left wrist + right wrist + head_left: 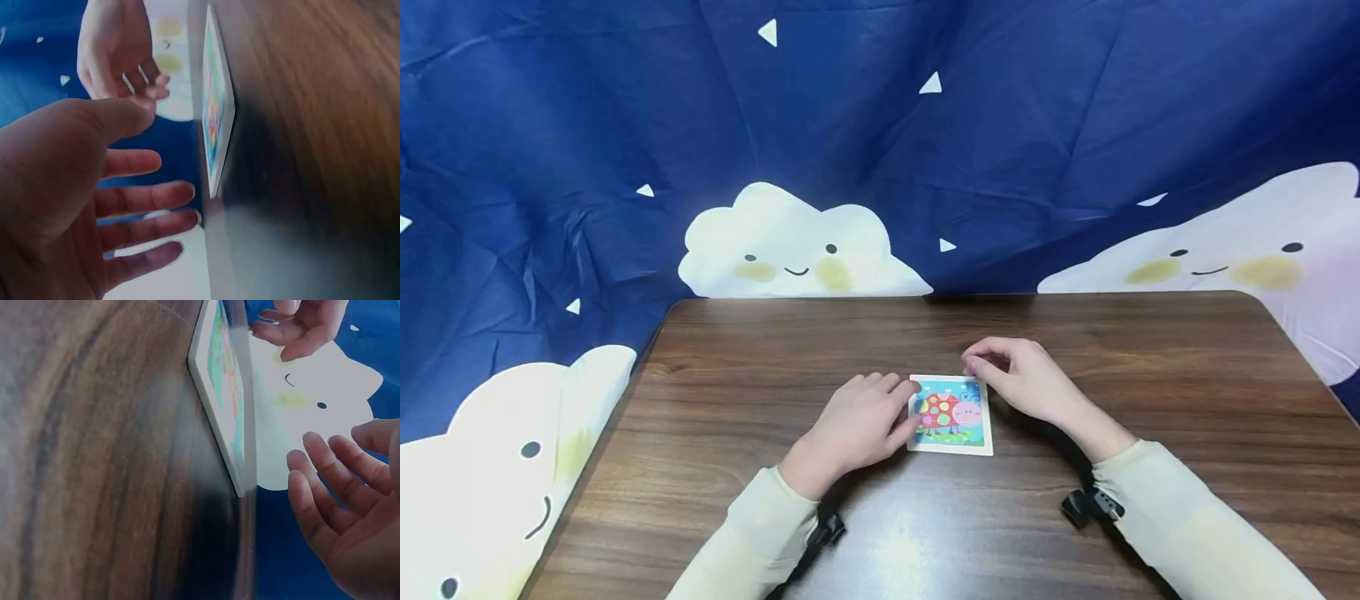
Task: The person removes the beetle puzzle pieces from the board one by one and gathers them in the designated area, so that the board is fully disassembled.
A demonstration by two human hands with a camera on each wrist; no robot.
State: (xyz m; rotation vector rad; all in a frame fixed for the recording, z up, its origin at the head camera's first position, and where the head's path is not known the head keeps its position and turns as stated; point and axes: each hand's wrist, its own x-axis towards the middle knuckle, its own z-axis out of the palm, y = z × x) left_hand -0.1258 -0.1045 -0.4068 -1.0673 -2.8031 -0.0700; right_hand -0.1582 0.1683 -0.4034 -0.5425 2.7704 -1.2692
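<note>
The item under inspection is a thin, flat, square picture board with a white border (953,425), lying face up on the table, near the middle of its width; its material cannot be determined. The print shows a red ladybird with multicoloured spots, a pink face and curled feelers, on a light blue ground with a green strip along the near side. The wrist views show a pale, straight edge of modest thickness. The support is a brown wood-grain table (760,350) with rounded far corners and a bright glare patch at the near side. Behind it hangs a dark blue cloth (850,100) printed with white smiling clouds and small white triangles. Both arms wear cream sleeves (1195,517), with black straps (1077,507) at the wrists. In the head view the left hand (867,421) obstructs part of the board's left border, its index finger and thumb overlapping the print. The left wrist view shows those fingers spread, gripping nothing, and apart from the board. The right hand (1026,375) is at the far right corner, fingers loosely bent, thumb near the index finger, also gripping nothing; the right wrist view shows its fingertips clear of the board.
</note>
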